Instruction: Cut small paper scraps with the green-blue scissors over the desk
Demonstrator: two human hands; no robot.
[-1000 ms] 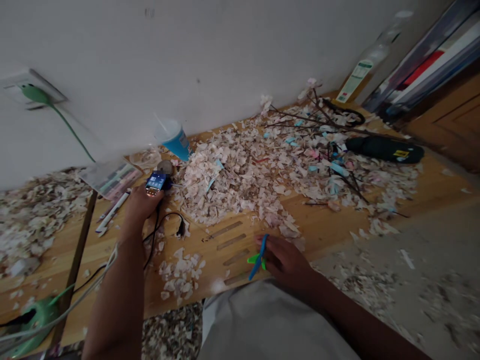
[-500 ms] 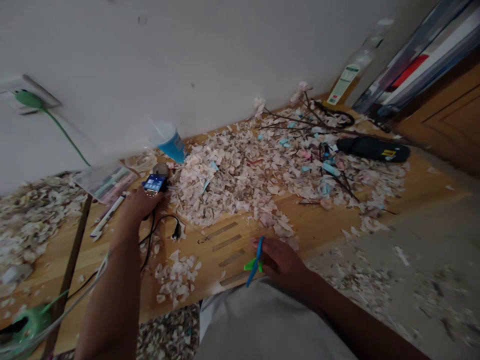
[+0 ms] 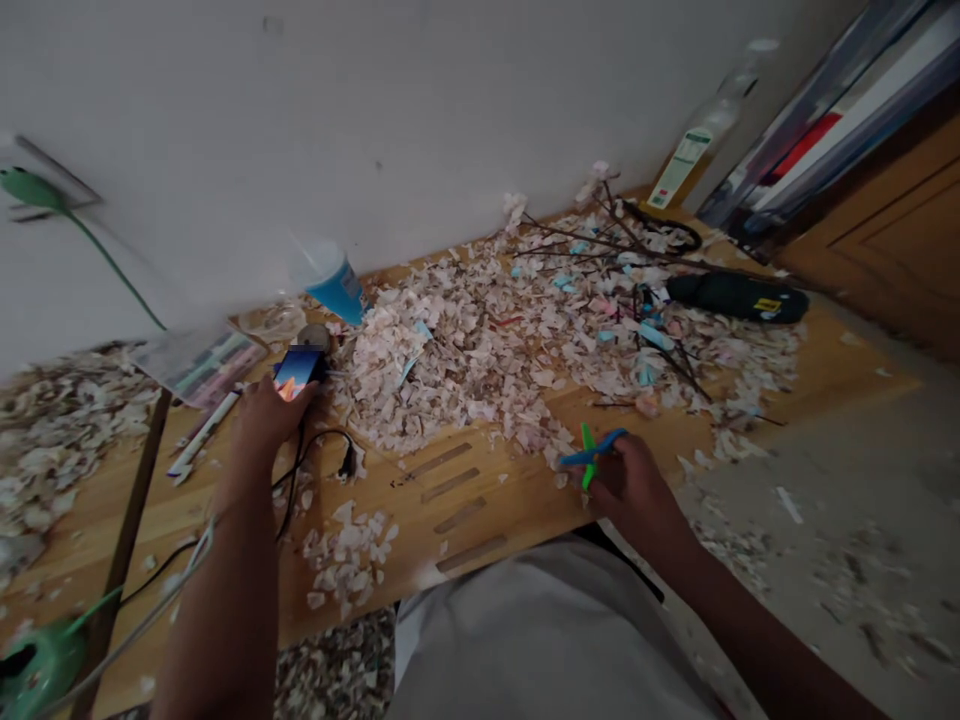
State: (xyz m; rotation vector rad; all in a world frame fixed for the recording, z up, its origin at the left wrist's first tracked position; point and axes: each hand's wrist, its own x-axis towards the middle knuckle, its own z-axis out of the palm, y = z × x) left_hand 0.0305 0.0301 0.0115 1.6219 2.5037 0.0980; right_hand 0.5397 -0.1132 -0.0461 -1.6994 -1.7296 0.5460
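Note:
My left hand is at the lower end of a phone with a lit screen, fingers and thumb on either side of it. The phone leans at the left edge of a heap of pale dried petals or flakes. My right hand is above the table's front edge, closed on a crossed blue and green plastic piece; the fingers hide part of it, and its exact kind is unclear. A black cable runs below the phone.
A blue cup leans by the wall. Markers in a clear pouch and a white pen lie left. Thin branches, a dark pouch and a bottle are right. Flakes cover the floor.
My right hand has moved right and forward with the blue and green piece, which has turned. The phone's screen now shows a different picture. My left hand stays at the phone.

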